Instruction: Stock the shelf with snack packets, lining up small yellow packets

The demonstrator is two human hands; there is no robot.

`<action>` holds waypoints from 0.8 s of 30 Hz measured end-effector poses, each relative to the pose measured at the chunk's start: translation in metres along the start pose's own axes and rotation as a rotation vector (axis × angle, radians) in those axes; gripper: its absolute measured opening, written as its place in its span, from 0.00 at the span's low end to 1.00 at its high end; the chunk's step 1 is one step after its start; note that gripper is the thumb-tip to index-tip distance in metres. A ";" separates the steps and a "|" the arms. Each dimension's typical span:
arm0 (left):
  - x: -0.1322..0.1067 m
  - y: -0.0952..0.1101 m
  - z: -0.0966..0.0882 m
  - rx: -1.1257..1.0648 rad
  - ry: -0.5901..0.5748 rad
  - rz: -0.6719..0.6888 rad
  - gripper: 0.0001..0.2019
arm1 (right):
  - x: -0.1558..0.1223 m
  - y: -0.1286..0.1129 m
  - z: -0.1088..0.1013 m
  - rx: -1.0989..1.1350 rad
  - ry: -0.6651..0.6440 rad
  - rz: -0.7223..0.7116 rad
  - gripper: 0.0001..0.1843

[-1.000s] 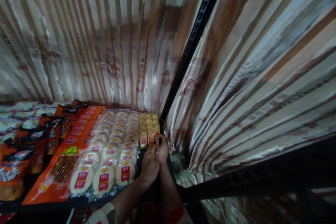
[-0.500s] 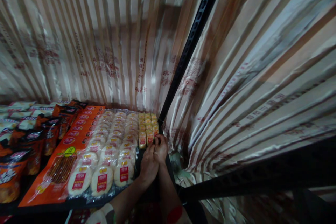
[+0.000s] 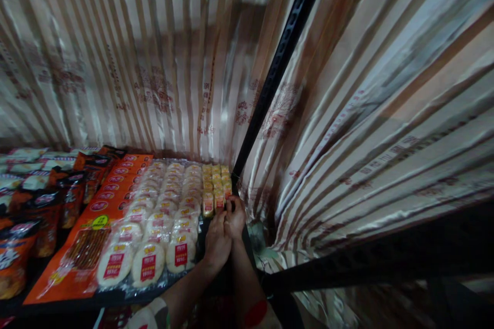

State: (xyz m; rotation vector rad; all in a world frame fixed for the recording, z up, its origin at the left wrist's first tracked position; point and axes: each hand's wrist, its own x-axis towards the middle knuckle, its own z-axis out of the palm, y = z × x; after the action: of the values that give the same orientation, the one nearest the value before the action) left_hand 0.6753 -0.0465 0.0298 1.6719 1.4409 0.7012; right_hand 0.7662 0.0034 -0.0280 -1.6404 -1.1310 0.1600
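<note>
Small yellow packets (image 3: 208,202) with red labels stand in short rows at the shelf's right end. My right hand (image 3: 235,220) is at the front right packet (image 3: 227,190), thumb and forefinger curled in a pinch against it. Close beside it, touching, is my left hand (image 3: 216,239); its fingers are pressed together at the front of the middle packet (image 3: 219,199), and what lies in them is hidden. To the left, round white rice crackers (image 3: 148,263) in clear wrappers with red labels lie in overlapping rows.
Orange bags of brown sticks (image 3: 83,248) overlap left of the crackers, with black-and-orange snack bags (image 3: 17,252) further left. A black slotted post (image 3: 270,79) rises at the shelf's back right corner. Pale printed sheeting (image 3: 173,61) hangs behind and to the right.
The whole view has shifted very slightly. Both hands stay at the front of the yellow packets, with hardly any visible movement.
</note>
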 end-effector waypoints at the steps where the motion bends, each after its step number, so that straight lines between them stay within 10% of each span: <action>1: 0.000 0.000 0.000 -0.004 -0.001 0.001 0.24 | 0.000 0.000 0.000 0.002 0.001 -0.001 0.13; 24: -0.008 -0.004 0.002 -0.062 0.008 0.008 0.25 | -0.001 -0.001 0.000 -0.029 0.044 -0.069 0.12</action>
State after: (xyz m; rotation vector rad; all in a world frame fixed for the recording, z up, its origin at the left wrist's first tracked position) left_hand 0.6736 -0.0546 0.0262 1.6295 1.4047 0.7512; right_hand 0.7652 0.0022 -0.0278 -1.6203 -1.1596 0.0635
